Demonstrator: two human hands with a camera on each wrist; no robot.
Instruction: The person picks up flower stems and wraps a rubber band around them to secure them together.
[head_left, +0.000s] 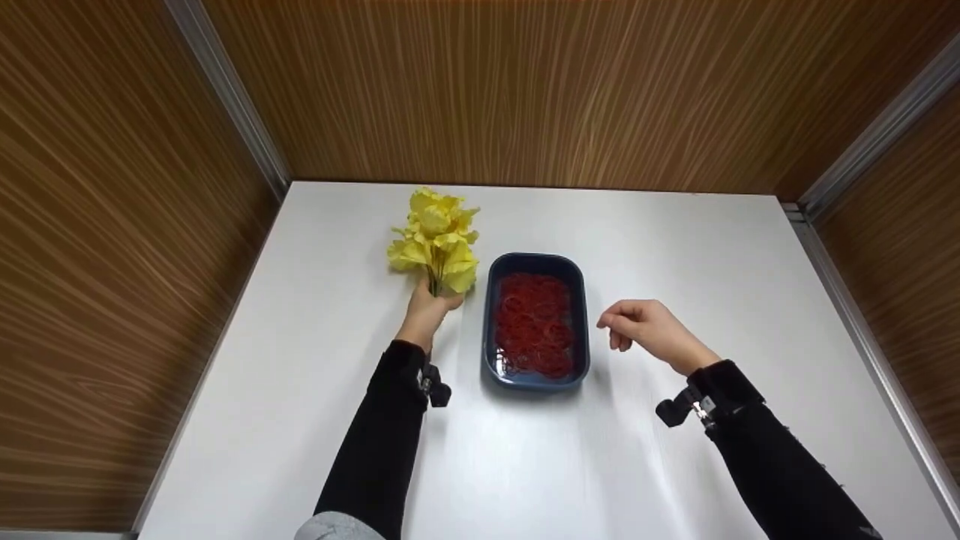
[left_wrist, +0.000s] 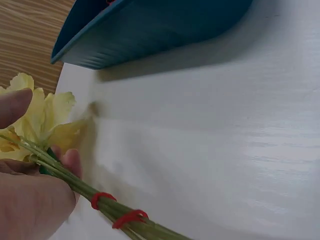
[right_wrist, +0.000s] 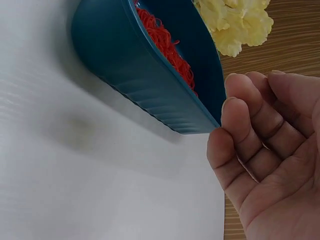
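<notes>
Left hand (head_left: 429,306) grips the stems of a yellow artificial flower bunch (head_left: 437,238), fingers (left_wrist: 15,106) and thumb curled round them just below the blooms. The bunch lies on the white tabletop (head_left: 675,247), blooms pointing away from the person, just left of the blue tray (head_left: 488,330). In the left wrist view two red rubber bands (left_wrist: 131,217) are wrapped round the stems (left_wrist: 75,182) just past the hand. The tray is full of loose red rubber bands (head_left: 534,322). Right hand (head_left: 649,328) hovers just right of the tray, holds nothing, fingers (right_wrist: 250,130) loosely curled, relaxed, palm empty in the right wrist view. It is near the tray's rim, not touching it. Wood-grain panel walls (head_left: 525,82) on three sides.
</notes>
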